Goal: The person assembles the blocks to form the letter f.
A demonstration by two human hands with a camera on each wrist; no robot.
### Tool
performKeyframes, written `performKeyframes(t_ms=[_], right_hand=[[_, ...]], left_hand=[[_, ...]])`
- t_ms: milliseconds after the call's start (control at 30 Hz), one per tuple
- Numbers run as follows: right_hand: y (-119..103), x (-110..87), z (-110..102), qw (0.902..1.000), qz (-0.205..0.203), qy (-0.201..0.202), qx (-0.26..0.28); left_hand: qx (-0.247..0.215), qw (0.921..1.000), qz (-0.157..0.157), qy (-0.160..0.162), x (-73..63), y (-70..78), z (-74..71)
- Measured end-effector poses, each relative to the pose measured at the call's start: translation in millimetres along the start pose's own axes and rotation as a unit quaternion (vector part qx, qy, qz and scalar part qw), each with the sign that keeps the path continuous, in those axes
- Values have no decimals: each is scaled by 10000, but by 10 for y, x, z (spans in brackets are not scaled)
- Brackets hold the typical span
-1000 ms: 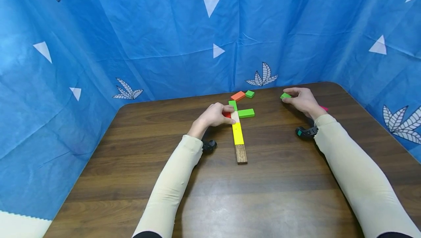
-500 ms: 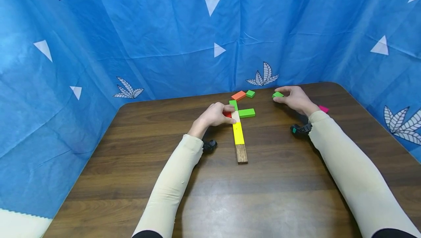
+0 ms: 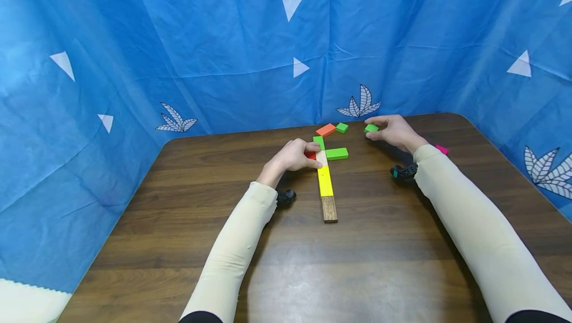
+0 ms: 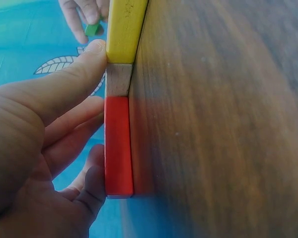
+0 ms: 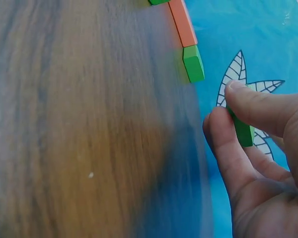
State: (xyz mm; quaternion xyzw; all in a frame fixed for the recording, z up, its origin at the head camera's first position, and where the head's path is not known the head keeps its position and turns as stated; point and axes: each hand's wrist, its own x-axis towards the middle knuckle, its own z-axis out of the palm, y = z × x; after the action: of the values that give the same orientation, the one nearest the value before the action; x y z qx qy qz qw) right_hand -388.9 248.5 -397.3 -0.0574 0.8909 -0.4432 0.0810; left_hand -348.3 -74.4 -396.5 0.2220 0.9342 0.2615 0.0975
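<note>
My right hand (image 3: 394, 133) pinches a small green block (image 5: 243, 129) between thumb and fingers, near the table's far edge. Over a flat cross-like layout of blocks, my left hand (image 3: 292, 155) lays its fingertips and thumb. The thumb reaches the joint of the yellow block (image 3: 325, 181) and the pale block (image 3: 321, 158); other fingertips lie along the red block (image 4: 118, 146), which the hand partly covers in the head view. Beyond the pale block lies a green block (image 3: 319, 142), and to its right another green block (image 3: 336, 154). A brown wood-grain block (image 3: 329, 209) forms the near end.
Behind the layout, an orange block (image 3: 325, 130) and a small green cube-like block (image 3: 341, 128) lie end to end, angled. A pink block (image 3: 442, 149) lies by my right forearm. A blue curtain (image 3: 223, 65) hangs round the wooden table (image 3: 201, 204).
My right hand has moved left with the small green block, baring more of the pink block. My left hand stays on the layout.
</note>
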Motion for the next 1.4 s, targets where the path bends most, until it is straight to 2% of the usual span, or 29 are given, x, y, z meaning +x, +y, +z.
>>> performKeyframes(t_ms=[333,600,1400], right_hand=[[-95,91,66,9993,19,-197,-320],[-162,178,160,9984,-185,-145,-518],[-184,375,356,9972,189,25,-718]], left_hand=[[35,10000,15,-23,-8,12,-10],[-15,10000,-34,-8,-7,7,-12],[51,10000,-65,-21,-7,16,-17]])
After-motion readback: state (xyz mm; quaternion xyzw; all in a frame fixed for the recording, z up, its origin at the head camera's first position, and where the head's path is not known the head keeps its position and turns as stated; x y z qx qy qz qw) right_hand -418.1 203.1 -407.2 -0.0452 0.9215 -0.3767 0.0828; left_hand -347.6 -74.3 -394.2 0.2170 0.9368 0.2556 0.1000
